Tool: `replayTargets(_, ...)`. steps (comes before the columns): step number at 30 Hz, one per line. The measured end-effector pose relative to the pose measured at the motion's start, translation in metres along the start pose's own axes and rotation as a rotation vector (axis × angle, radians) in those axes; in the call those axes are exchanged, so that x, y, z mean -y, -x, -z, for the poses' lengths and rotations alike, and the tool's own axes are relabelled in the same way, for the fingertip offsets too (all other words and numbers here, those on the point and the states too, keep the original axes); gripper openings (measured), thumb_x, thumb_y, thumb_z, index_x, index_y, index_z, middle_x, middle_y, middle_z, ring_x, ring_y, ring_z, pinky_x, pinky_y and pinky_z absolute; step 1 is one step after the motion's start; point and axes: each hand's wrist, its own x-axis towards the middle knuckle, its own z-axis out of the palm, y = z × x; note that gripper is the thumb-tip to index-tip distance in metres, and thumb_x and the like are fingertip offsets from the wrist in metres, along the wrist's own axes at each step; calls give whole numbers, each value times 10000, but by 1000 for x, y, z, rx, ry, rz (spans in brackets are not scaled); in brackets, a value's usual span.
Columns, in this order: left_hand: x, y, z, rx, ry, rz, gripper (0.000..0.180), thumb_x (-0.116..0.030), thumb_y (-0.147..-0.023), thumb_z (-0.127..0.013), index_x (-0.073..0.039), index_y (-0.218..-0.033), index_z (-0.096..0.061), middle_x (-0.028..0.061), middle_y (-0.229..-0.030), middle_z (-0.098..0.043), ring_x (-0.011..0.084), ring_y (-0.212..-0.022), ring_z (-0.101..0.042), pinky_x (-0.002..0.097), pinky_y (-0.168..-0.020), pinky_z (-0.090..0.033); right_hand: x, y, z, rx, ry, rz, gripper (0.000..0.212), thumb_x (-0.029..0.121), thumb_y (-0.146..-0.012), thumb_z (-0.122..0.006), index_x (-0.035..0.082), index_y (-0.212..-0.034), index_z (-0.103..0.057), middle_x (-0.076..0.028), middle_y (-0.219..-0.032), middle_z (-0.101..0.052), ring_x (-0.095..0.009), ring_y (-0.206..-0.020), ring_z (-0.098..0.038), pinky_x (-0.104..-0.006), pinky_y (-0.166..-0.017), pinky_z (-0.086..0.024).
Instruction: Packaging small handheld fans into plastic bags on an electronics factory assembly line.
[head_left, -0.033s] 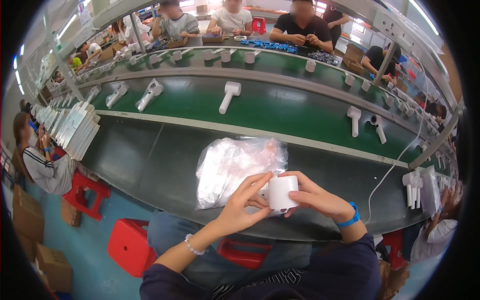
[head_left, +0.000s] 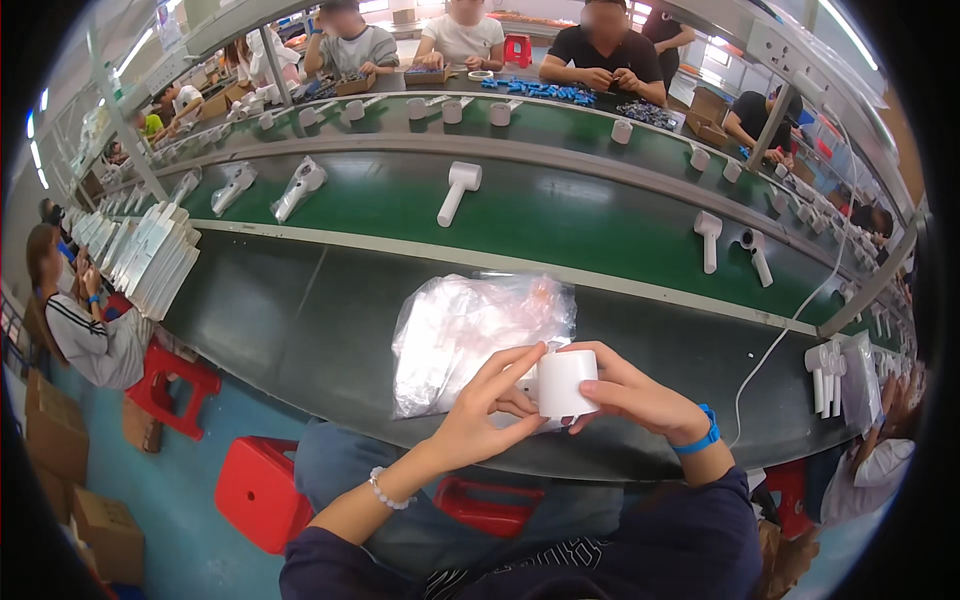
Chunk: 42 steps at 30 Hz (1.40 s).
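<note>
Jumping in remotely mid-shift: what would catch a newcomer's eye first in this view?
First, the white cylinder held in both hands, left hand and right hand, over the near edge of the dark bench. Just behind it lies a crumpled pile of clear bags. Beyond, white handheld devices lie spaced along the green belt.

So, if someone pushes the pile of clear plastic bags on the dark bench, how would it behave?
The pile of clear plastic bags looks crumpled and thin, so probably floppy and very light. Its glossy film would likely slide easily and shift apart rather than roll.
</note>
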Motion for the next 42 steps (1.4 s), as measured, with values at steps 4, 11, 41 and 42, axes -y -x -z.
replayTargets(4,-7,2,0,11,78,-18,755,126,-764,-686,-38,-1439,-390,135,-1407,-357,136,-866,-667,254,-787,-564,-6,0,1,-104,97,-6,497,271,-967,-582,1,-1315,-351,-136,-1022,-636,-171,-839,-638,-313,-737,-535)
replayTargets(11,-2,5,-3,138,-181,-267,724,111,-767,-692,-30,-1421,-416,139,-1392,-373,147,-876,-670,236,-765,-570,-2,-4,-18,-256,538,55,502,162,-905,-656,10,-1288,-371,-112,-858,-662,-139,-761,-631,-254,-666,-494)
replayTargets(41,13,9,-35,-261,-83,90,94,-45,-882,-652,8,-959,-643,59,-891,-660,114,-827,-629,236,-668,-487,-75,8,-60,-907,552,483,607,13,-782,-733,15,-1312,-436,-129,-967,-623,-190,-891,-632,-301,-770,-532)
replayTargets(42,13,9,-36,-262,-83,91,94,-45,-882,-652,8,-959,-643,59,-891,-660,114,-827,-629,236,-668,-487,-74,9,-60,-914,544,480,604,12,-782,-734,17,-1310,-440,-127,-979,-620,-191,-902,-627,-303,-770,-532)
